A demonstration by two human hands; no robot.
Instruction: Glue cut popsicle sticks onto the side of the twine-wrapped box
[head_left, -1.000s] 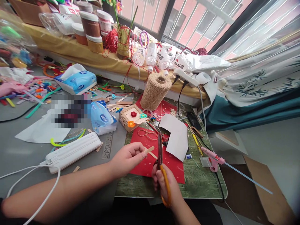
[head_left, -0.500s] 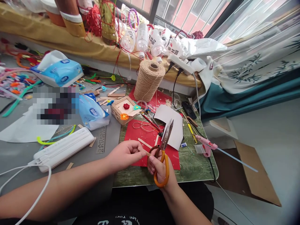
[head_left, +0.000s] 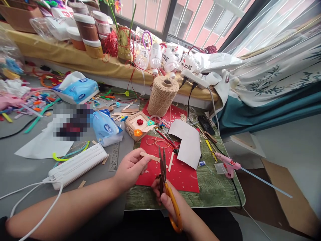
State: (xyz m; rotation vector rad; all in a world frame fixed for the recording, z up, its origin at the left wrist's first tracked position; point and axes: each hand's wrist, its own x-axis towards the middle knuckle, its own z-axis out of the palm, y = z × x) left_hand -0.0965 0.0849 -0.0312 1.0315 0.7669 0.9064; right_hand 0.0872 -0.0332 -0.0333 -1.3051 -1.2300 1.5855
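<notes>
Pinched between the thumb and fingers of my left hand [head_left: 132, 167] is a short flat popsicle stick [head_left: 150, 157], its free end pointing right. My right hand [head_left: 167, 197] grips a pair of scissors [head_left: 163, 167] with orange handles. The blades point up and stand slightly parted, close to the stick's right end; whether they touch it I cannot tell. Below both hands lies a red sheet [head_left: 184, 182] with another stick [head_left: 171, 162] on it. A small box made of sticks [head_left: 130, 130], decorated with crocheted flowers, sits just beyond.
A twine spool [head_left: 163, 97] stands behind a white cut sheet [head_left: 190, 145]. At the right edge rests a pink glue gun [head_left: 228, 164]. A white power bank-like case [head_left: 77, 165] with a cable and tissue packs [head_left: 106, 127] lie left. Bottles and jars [head_left: 86, 30] line the windowsill.
The stick has risen into clear view in my left hand. The scissors have turned, moved left and opened a little beside its end. The camera view has shifted.
</notes>
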